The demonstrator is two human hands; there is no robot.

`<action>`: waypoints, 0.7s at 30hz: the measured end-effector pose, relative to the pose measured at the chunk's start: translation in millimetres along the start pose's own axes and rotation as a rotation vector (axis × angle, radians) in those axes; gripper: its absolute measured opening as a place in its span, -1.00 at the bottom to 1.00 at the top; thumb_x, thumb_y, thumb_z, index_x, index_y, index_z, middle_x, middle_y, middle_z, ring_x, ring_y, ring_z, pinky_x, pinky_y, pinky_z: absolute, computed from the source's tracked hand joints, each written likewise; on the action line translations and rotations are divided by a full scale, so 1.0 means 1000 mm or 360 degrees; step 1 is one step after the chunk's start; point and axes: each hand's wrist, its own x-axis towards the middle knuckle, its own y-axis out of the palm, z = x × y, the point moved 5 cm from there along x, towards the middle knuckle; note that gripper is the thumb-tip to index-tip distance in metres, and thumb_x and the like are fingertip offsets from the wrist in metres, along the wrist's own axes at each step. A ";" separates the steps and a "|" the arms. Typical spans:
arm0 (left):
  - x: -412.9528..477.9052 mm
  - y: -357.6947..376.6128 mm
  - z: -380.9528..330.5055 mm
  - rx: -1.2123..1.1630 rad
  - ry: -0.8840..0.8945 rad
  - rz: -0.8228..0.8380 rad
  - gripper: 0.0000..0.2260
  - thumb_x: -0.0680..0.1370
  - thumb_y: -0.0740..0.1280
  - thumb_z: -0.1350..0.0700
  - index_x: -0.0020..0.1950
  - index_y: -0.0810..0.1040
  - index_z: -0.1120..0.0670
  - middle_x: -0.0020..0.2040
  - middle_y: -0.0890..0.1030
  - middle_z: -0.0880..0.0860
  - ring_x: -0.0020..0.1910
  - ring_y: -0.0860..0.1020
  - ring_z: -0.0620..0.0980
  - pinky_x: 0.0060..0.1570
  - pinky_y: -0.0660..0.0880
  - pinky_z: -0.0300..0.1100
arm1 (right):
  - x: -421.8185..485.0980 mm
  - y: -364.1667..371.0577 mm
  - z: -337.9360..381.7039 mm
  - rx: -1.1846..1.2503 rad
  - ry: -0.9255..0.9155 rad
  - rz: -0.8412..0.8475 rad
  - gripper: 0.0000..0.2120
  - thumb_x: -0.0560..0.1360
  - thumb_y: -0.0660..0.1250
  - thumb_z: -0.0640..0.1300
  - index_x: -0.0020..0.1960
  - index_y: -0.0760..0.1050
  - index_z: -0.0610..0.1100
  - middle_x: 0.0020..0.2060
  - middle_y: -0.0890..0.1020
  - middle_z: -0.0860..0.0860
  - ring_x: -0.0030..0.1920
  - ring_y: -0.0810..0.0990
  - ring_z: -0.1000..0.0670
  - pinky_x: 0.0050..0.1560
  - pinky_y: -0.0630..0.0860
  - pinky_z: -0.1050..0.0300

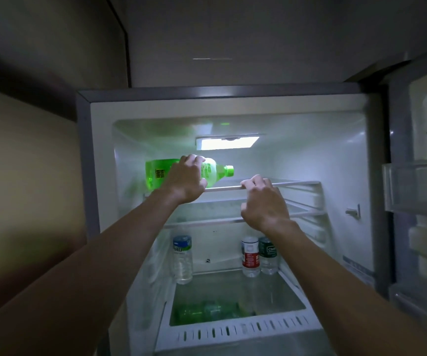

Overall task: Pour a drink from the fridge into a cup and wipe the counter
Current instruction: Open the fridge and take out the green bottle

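Observation:
The fridge (97,155) stands open in front of me, lit inside. A green drink bottle (156,174) with a green cap lies on its side over the top glass shelf (297,183), cap pointing right. My left hand (186,179) grips the bottle round its middle, fingers curled over the top. My right hand (263,201) holds the front edge of that top shelf, fingers hooked over the rim to the right of the bottle. No cup or cloth is in view.
Three water bottles stand on the lower shelf: one at left (182,258), two at right (250,256). A crisper drawer (238,327) below holds more green bottles. The fridge door (417,186) hangs open at right with its bins. A wall stands close on the left.

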 end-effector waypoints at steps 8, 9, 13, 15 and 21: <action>0.045 0.024 -0.002 0.0439 -0.0044 0.0332 -0.30 0.50 0.30 -0.24 0.54 0.16 0.01 0.43 0.35 0.14 0.40 0.30 0.15 0.39 0.20 0.15 | -0.001 0.007 -0.007 0.0007 0.0003 -0.0156 -0.56 0.44 0.23 -0.23 0.32 0.47 -0.09 0.13 0.50 -0.06 0.19 0.43 -0.09 0.26 0.33 0.08; 0.047 0.027 -0.003 0.0490 -0.0053 0.0351 -0.28 0.49 0.31 -0.27 0.54 0.15 -0.03 0.43 0.35 0.16 0.40 0.31 0.17 0.38 0.21 0.17 | -0.002 0.007 -0.007 0.0016 0.0001 -0.0154 -0.55 0.44 0.22 -0.22 0.33 0.46 -0.10 0.13 0.50 -0.06 0.20 0.43 -0.09 0.27 0.32 0.08; 0.045 0.024 -0.011 0.0656 -0.0006 0.0229 -0.43 0.51 0.34 -0.20 0.47 0.25 -0.13 0.32 0.41 0.20 0.31 0.39 0.19 0.27 0.36 0.18 | -0.007 0.007 -0.008 0.0080 -0.0019 -0.0167 -0.49 0.45 0.22 -0.24 0.40 0.40 -0.10 0.17 0.48 -0.04 0.24 0.41 -0.06 0.31 0.30 0.11; 0.041 0.023 -0.013 0.0689 0.0043 0.0217 -0.45 0.52 0.32 -0.18 0.47 0.25 -0.13 0.29 0.42 0.22 0.29 0.41 0.19 0.25 0.39 0.21 | -0.008 0.007 -0.009 0.0115 -0.0029 -0.0177 -0.48 0.45 0.22 -0.26 0.42 0.40 -0.09 0.17 0.48 -0.03 0.24 0.40 -0.05 0.32 0.30 0.12; 0.025 -0.009 -0.014 0.0340 0.0274 0.0271 -0.40 0.46 0.44 -0.10 0.46 0.30 -0.15 0.16 0.53 0.18 0.03 0.51 0.13 -0.01 0.43 -0.09 | -0.010 0.009 -0.009 0.0167 -0.0031 -0.0166 -0.43 0.43 0.23 -0.28 0.44 0.37 -0.10 0.20 0.48 -0.01 0.28 0.39 -0.05 0.34 0.30 0.11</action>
